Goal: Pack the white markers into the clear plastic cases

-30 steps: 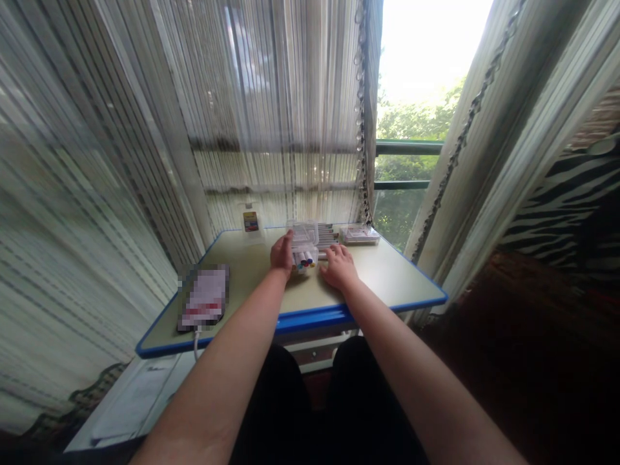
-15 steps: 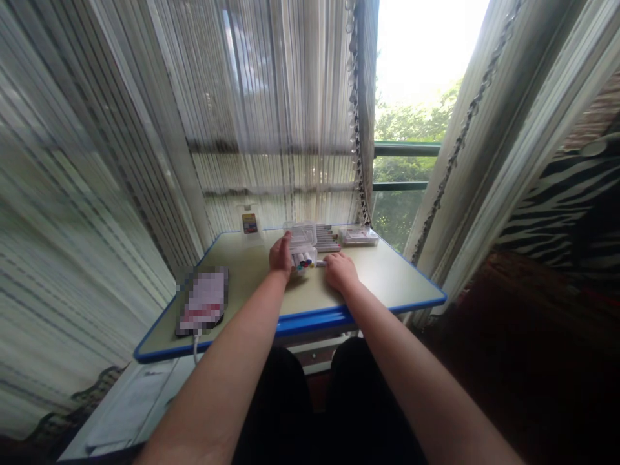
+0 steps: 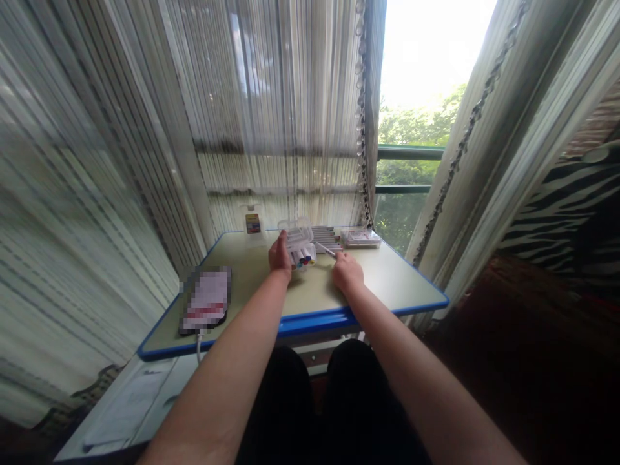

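My left hand [image 3: 279, 256] is closed around the side of a clear plastic case [image 3: 297, 234] whose lid stands open. Inside the case lie several markers [image 3: 303, 259] with coloured ends facing me. In my right hand [image 3: 348, 271] is a single white marker [image 3: 326, 249], pinched at its near end, its far end slanting up and left toward the case. Behind it, a row of pale markers [image 3: 324, 236] lies on the table, partly hidden by the case lid.
A closed clear box [image 3: 361, 237] lies at the table's back right. A clear package with a coloured label [image 3: 252, 224] stands at the back left. A blurred-out phone [image 3: 206, 300] with a white cable [image 3: 199, 347] lies at the left. The table [image 3: 387, 284] has a blue edge.
My right hand has moved slightly right, away from the case, and the marker in it now tilts up rather than lying level. The case has tipped a little in my left hand.
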Action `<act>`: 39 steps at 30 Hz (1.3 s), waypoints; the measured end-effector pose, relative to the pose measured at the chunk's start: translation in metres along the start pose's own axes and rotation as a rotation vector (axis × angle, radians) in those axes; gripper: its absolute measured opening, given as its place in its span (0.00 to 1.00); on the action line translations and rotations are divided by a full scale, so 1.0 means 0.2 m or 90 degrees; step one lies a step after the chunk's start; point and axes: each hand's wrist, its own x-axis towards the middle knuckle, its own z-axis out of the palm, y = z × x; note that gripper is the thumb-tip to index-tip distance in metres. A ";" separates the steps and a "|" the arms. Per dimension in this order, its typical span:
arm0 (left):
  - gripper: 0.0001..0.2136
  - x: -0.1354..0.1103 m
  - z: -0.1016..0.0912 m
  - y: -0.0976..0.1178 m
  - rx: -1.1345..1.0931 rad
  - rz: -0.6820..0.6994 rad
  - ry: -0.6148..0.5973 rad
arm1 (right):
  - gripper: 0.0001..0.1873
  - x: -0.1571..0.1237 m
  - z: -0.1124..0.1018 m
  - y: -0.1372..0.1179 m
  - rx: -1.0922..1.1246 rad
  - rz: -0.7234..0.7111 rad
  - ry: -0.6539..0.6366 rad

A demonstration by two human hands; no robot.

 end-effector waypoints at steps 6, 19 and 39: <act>0.24 -0.01 0.00 -0.01 0.013 0.047 -0.017 | 0.24 0.03 0.01 0.04 0.072 0.059 0.036; 0.23 -0.01 0.00 -0.03 0.035 0.068 -0.048 | 0.20 0.05 0.03 0.05 0.227 -0.079 0.186; 0.22 -0.01 -0.01 -0.03 0.038 0.042 -0.043 | 0.27 -0.01 -0.03 0.02 0.315 -0.118 0.175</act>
